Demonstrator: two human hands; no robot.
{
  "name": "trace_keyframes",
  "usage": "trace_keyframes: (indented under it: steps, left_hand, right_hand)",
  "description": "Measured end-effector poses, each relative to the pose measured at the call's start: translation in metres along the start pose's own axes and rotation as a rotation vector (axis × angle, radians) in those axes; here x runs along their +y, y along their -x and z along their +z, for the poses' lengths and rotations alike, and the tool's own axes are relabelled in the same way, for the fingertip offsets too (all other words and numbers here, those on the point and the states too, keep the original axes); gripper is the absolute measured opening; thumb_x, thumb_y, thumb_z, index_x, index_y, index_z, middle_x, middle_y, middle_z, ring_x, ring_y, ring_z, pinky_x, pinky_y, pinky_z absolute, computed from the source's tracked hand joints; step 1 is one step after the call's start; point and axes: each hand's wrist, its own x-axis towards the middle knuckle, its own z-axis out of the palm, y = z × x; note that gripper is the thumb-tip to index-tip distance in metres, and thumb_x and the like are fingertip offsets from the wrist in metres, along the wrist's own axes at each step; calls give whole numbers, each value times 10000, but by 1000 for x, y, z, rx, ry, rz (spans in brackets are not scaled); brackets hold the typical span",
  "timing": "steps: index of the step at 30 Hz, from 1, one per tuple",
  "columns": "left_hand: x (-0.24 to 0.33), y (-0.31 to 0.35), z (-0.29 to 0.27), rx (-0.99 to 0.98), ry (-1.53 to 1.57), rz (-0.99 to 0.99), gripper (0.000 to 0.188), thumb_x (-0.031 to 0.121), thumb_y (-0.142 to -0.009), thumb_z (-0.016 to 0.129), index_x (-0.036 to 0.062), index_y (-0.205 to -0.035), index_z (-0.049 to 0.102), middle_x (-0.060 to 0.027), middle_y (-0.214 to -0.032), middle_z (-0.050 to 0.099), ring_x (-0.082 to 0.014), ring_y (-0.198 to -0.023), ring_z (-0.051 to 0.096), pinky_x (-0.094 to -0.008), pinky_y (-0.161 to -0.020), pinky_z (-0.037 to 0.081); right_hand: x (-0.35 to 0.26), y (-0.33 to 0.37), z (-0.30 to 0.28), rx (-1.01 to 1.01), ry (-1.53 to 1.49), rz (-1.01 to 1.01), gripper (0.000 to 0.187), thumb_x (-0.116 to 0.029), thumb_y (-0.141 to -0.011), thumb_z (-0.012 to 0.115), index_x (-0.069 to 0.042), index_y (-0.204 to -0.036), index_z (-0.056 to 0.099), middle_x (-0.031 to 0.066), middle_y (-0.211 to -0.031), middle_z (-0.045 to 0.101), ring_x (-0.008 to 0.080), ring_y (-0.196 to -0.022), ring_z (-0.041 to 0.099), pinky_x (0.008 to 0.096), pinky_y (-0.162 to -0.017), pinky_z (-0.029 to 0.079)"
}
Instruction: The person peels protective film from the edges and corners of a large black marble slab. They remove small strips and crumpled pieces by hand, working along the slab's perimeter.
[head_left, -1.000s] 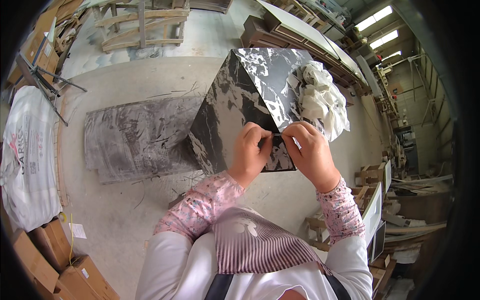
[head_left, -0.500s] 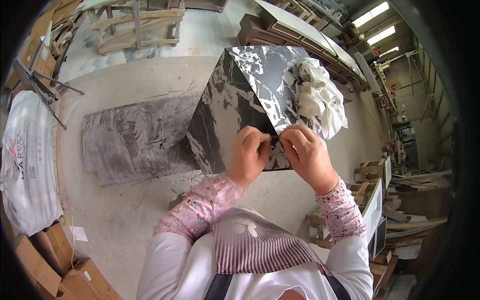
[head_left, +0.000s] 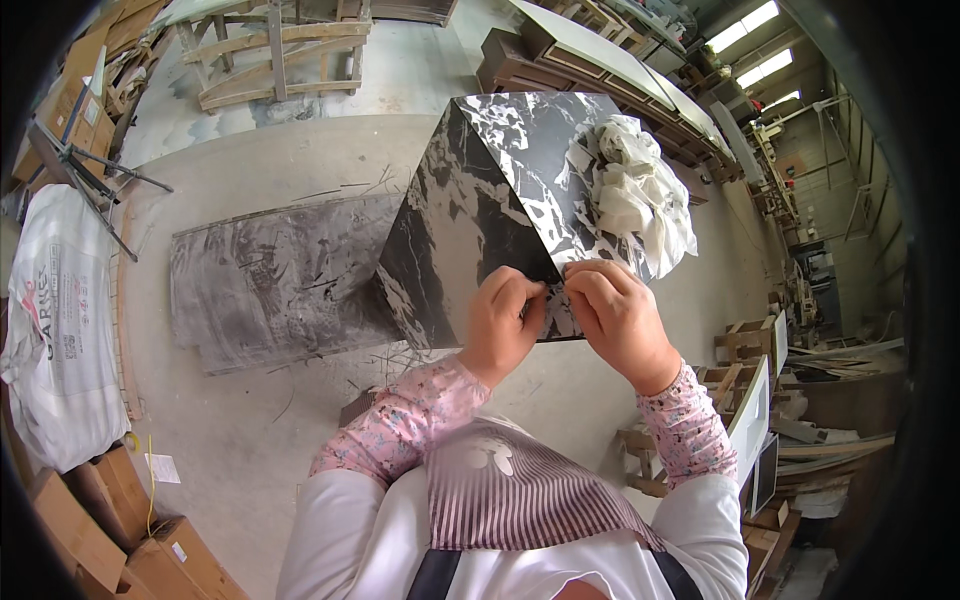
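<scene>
A box-shaped block [head_left: 452,215] with a black-and-white marble pattern stands before me. Both my hands meet at its near corner, where the top edge ends. My left hand [head_left: 503,325] is closed, thumb and fingers pinched together against the side face. Close beside it, my right hand [head_left: 625,325] is also closed, its fingertips pressed at the same corner. Whatever lies between the fingers is too small or hidden to make out. A crumpled white cloth [head_left: 640,195] rests on the block's top, beyond my right hand.
A dusty grey board [head_left: 280,280] lies on the floor left of the block, with thin dark strips scattered around it. At the far left are a white wrapped sack [head_left: 65,330], a black tripod [head_left: 85,165] and cardboard boxes [head_left: 180,560]. Wooden frames [head_left: 285,60] stand farther back.
My left hand has shifted slightly toward me, and its fingertips sit a little farther from the right ones. Both hands stay at the block's near corner.
</scene>
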Motion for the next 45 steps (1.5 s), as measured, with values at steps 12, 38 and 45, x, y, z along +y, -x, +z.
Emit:
trace_keyframes:
  steps: [12,38,45]
  left_hand:
    - [10,6,0,-67,40,-24,237,-118,-746,747,25,-898,634,-112,-835,585,-324,-735,615,-419,-616,481]
    - [13,3,-5,-255,21,340,251,-68,-816,756,-18,-1037,647,-114,-981,618,-325,-913,651,-418,-769,563]
    - [6,-3,-16,-353,-47,415,249,-50,-828,758,-15,-1056,663,-112,-1013,628,-319,-939,653,-425,-774,569]
  right_hand:
    - [-7,19,-8,-19,-49,93,131,34,-865,720,-22,-968,663,106,-1032,711,312,-919,708,393,-797,592]
    - [-31,71,-1,201,47,191,251,80,-754,763,-47,-949,669,81,-960,656,292,-857,645,389,-721,556]
    - [-29,83,29,345,2,243,257,81,-736,773,-51,-931,671,83,-946,639,289,-834,629,387,-700,542]
